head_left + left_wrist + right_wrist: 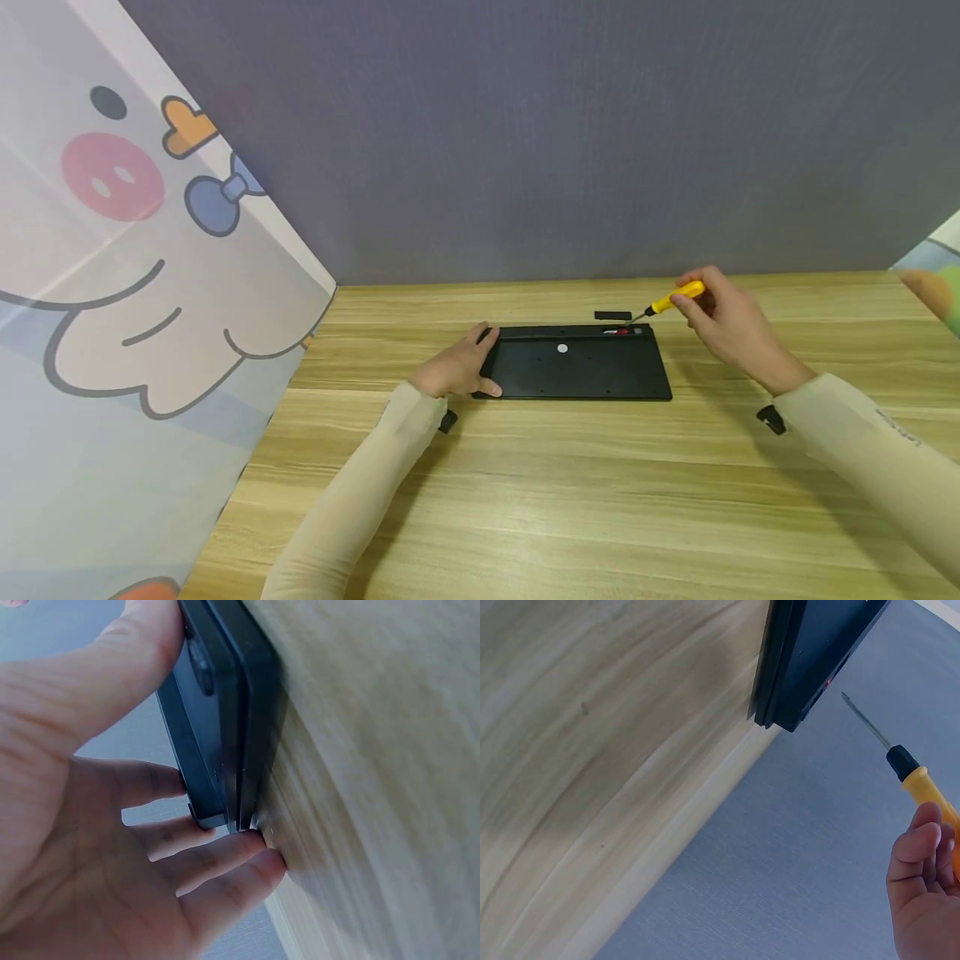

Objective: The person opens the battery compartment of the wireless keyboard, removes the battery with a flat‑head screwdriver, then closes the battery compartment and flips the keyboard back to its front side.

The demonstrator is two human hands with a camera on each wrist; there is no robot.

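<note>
A black keyboard (573, 371) lies face down on the table, its underside up. My left hand (461, 364) grips its left end, thumb at the near corner and fingers at the far corner. In the left wrist view, fingertips (271, 862) touch the keyboard's side. My right hand (731, 325) holds a screwdriver (678, 296) by its yellow handle. Its metal tip points down at the open battery compartment near the far right corner, where a red and white battery (616, 332) shows. The right wrist view has the screwdriver shaft (868, 721) beside the keyboard end (810, 660).
Just behind the keyboard lies a small black battery cover (613, 315). The wood-grain table (562, 492) ends at a grey panel (562, 150) at the back. On the left stands a wall with cartoon prints (112, 292).
</note>
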